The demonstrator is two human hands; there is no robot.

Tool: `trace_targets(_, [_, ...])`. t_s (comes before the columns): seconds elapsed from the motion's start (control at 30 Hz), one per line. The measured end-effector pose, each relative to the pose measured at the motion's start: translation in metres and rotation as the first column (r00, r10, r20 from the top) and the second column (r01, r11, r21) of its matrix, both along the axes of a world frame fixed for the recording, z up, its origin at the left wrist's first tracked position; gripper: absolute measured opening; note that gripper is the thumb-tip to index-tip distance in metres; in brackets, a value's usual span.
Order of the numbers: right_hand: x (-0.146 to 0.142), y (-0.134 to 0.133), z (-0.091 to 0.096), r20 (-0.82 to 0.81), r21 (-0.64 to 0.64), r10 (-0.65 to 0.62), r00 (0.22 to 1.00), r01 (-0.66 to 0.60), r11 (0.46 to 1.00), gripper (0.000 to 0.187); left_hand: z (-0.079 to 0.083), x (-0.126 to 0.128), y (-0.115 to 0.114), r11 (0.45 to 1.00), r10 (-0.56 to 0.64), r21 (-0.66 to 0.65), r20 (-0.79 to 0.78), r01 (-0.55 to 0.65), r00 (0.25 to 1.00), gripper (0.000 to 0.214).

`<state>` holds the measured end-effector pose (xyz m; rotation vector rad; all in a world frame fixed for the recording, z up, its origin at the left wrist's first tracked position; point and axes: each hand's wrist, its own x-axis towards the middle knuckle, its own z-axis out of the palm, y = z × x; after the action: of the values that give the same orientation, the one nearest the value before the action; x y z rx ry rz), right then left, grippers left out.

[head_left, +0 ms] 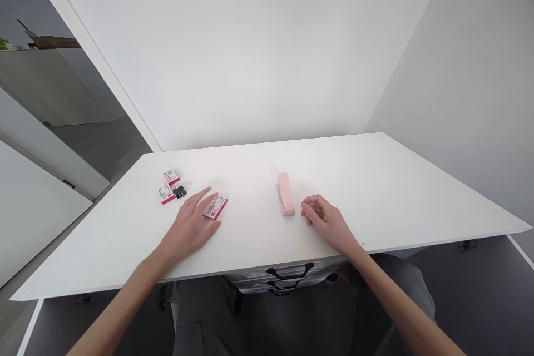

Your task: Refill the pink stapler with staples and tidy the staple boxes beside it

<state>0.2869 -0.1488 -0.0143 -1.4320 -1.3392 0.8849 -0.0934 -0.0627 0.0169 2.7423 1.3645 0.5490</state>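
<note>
Although the white table [375,178] extends well past the pink stapler [286,194] on both sides, the stapler sits near its middle and serves as the reference for every position below. Left hand [194,228]: left of the stapler, well apart from it; open, fingers spread, thumb and index finger at opposite ends of a red-and-white box [216,207]. Whether the fingertips bear on the box cannot be told. Right hand [327,222]: just right of the stapler's near end, not touching; fingers loosely curled, no object visible in them.

Stapler alignment: long axis directed away from the person, far end angled slightly left. Nearer hand: right. Box alignment: flat, left of the stapler, long axis diagonal, far end inclined toward the stapler's side. Nearer hand: left.

A second box [166,194] and a third box [171,176] lie farther left of the stapler, beyond the left hand. Smallest item: a black object [179,191], left of the stapler, just beside the second box; type not identifiable.
</note>
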Motion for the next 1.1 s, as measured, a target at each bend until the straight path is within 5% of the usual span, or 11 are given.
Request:
trace_targets(0.1, [-0.002, 0.0, 0.002, 0.007, -0.003, -0.016, 1.0, 0.016, 1.0, 0.04, 0.005, 0.006, 0.025, 0.991, -0.053, -0.127, -0.039, 0.047, 0.998, 0.073])
trace_targets(0.23, [-0.002, 0.001, 0.001, -0.004, -0.011, -0.035, 0.999, 0.035, 0.999, 0.041, 0.007, 0.019, 0.043, 0.974, -0.044, -0.225, -0.019, 0.039, 0.999, 0.06])
trace_targets(0.57, [-0.001, 0.001, 0.0, -0.014, -0.03, -0.046, 0.999, 0.046, 0.999, 0.037, -0.003, 0.076, 0.033, 0.989, -0.087, -0.116, 0.062, 0.094, 0.994, 0.069])
trace_targets(0.73, [-0.001, 0.001, 0.001, -0.014, -0.029, -0.045, 0.999, 0.044, 0.999, 0.039, 0.002, 0.055, 0.023, 0.956, -0.211, -0.204, 0.03, 0.212, 0.977, 0.078])
trace_targets(0.9, [-0.001, 0.001, 0.002, 0.0, -0.027, -0.038, 0.999, 0.038, 0.999, 0.039, 0.006, 0.028, 0.019, 0.96, -0.084, -0.262, 0.053, 0.095, 0.995, 0.067])
trace_targets(1.1, [-0.001, 0.002, 0.001, 0.017, -0.046, -0.031, 0.999, 0.031, 0.998, 0.037, 0.007, 0.048, 0.025, 0.944, -0.158, -0.283, 0.07, 0.171, 0.985, 0.069])
